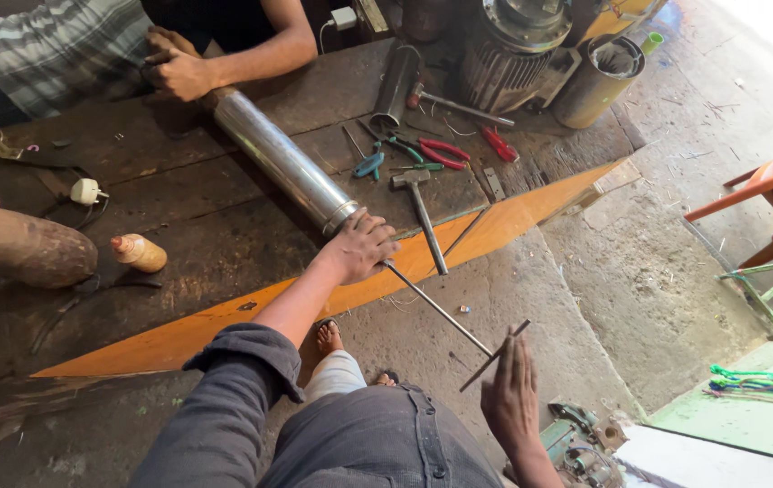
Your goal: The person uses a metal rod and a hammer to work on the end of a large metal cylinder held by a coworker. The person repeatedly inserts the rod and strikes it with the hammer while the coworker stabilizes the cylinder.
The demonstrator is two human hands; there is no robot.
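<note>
The long steel tube [282,161] lies slanted on the dark wooden bench [188,226]. At the tube's near end the left hand [359,248] presses on the rim with bent fingers, and a thin rod [436,307] comes out there. Below this rod, the right hand [509,398] pinches a short stick [495,355]. At the tube's far end, another person's hands [174,68] grip it. Beside the tube lie a hammer [423,212] and red pliers [441,152].

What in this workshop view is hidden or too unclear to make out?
- Near end of the steel tube: covered by the left hand.
- Far end of the tube: covered by the other person's hands.
- Motor: top cut off by the upper edge.
- Right hand: whether it grips the thin rod is unclear from behind.
</note>
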